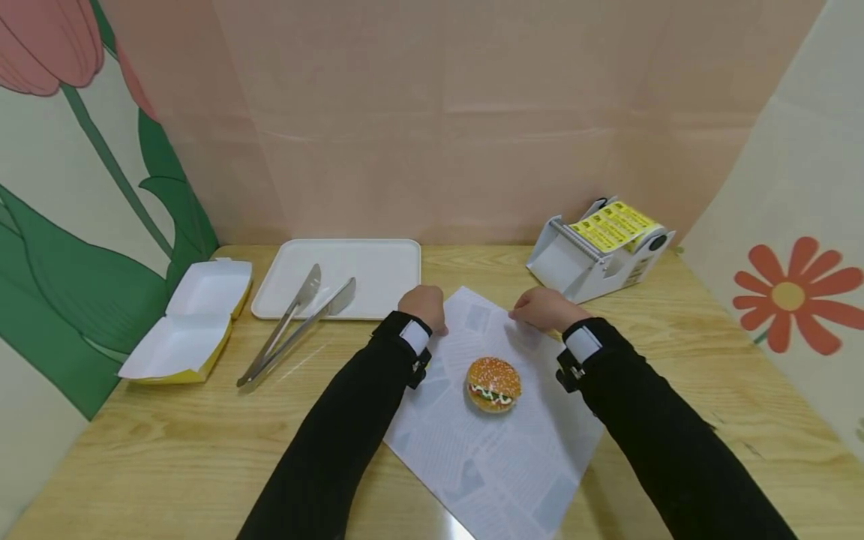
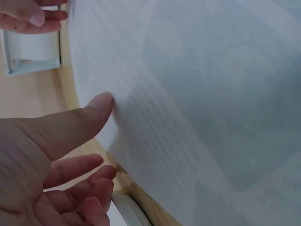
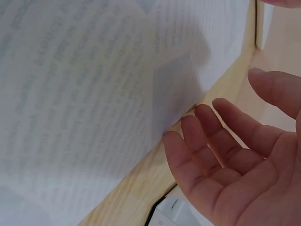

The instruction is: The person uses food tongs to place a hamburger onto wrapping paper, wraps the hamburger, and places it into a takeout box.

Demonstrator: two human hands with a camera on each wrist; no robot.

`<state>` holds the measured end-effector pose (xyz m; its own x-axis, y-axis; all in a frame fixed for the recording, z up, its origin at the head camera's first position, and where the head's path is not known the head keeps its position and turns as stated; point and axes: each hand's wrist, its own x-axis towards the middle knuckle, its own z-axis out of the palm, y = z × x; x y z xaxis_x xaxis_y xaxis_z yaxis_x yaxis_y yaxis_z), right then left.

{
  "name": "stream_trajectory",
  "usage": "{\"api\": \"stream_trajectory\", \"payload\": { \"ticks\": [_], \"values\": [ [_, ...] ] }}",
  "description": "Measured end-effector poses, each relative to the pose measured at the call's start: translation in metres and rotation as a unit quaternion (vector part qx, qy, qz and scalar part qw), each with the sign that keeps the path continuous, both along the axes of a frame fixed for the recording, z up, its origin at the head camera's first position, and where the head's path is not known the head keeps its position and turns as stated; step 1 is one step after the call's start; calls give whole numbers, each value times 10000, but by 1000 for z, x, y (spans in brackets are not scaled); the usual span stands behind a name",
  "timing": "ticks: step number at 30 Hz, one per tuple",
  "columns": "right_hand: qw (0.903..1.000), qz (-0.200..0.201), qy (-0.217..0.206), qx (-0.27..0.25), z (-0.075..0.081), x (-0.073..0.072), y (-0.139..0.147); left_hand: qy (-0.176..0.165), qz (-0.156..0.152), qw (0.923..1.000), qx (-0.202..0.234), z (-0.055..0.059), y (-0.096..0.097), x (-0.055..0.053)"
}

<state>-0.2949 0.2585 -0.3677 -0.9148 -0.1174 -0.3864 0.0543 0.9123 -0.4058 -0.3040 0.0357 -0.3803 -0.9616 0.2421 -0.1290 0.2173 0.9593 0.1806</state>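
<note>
A sesame-bun hamburger sits on a sheet of newsprint-patterned wrapping paper, which lies cornerwise on the table. My left hand is at the paper's far left edge. In the left wrist view its thumb touches the paper's upper face, while the loosely bent fingers stay outside the edge. At the far right edge is my right hand. Seen from the right wrist, its relaxed fingers reach the paper's edge, and the thumb stands apart from them.
On the wooden table, a white tray stands at the back, with metal tongs lying across its front rim. An open burger box is at left. A label dispenser with yellow labels stands back right, behind the right hand.
</note>
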Motion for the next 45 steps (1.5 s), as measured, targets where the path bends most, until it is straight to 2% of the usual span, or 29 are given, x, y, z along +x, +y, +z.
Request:
{"api": "stream_trajectory", "payload": {
  "ticks": [10,16,21,24,29,34,37,43,45],
  "values": [
    [9998,-106,-192,-32,-2,-6,-2,-115,94,9999,-86,5,5,2],
    [9995,-144,-236,-161,3,-1,-5,-120,180,9998,20,-2,6,-1],
    [9999,110,9,-128,3,2,-3,-148,250,9992,289,-6,7,1],
    [9993,244,253,-130,1,1,0,-219,173,9975,649,-7,6,0],
    [9979,255,482,-347,2,-2,4,-229,-146,9908,1326,-1,2,-1],
    [9950,469,765,-428,6,-2,5,-447,-576,9843,1605,14,-4,3],
    [9922,665,961,-423,10,0,4,-587,-877,9778,1811,21,-7,6],
    [9855,1086,1242,-392,18,8,2,-242,-1423,9634,2257,33,-9,13],
    [9802,1334,1394,-454,23,14,0,-144,-1566,9589,2361,37,-10,16]
  ]
}}
